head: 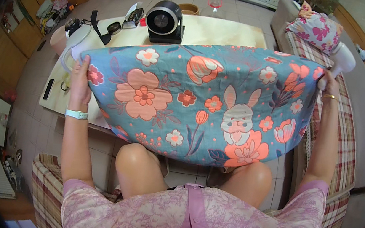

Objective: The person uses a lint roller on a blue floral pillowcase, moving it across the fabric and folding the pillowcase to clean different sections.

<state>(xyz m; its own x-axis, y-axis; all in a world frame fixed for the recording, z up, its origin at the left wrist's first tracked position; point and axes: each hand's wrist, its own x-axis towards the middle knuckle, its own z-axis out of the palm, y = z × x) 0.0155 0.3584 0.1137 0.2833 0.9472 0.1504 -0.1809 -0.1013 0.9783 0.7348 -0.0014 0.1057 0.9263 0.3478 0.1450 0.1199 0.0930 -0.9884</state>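
Note:
A blue-green cloth printed with flowers and a rabbit stretches wide in front of me, above my knees. My left hand grips its upper left corner, beside the handle of a white pitcher. At the far right, my right hand pinches the upper right corner. A white object with a rounded head shows just behind that hand; whether the fingers touch it I cannot tell. The cloth's lower edge sags in a curve close to my knees and hides part of the table.
Behind the cloth is a light-topped table bearing a black round-faced device, a small open box and a dark phone-like slab. A sofa with a plaid cover runs along the right, with a floral pillow on it.

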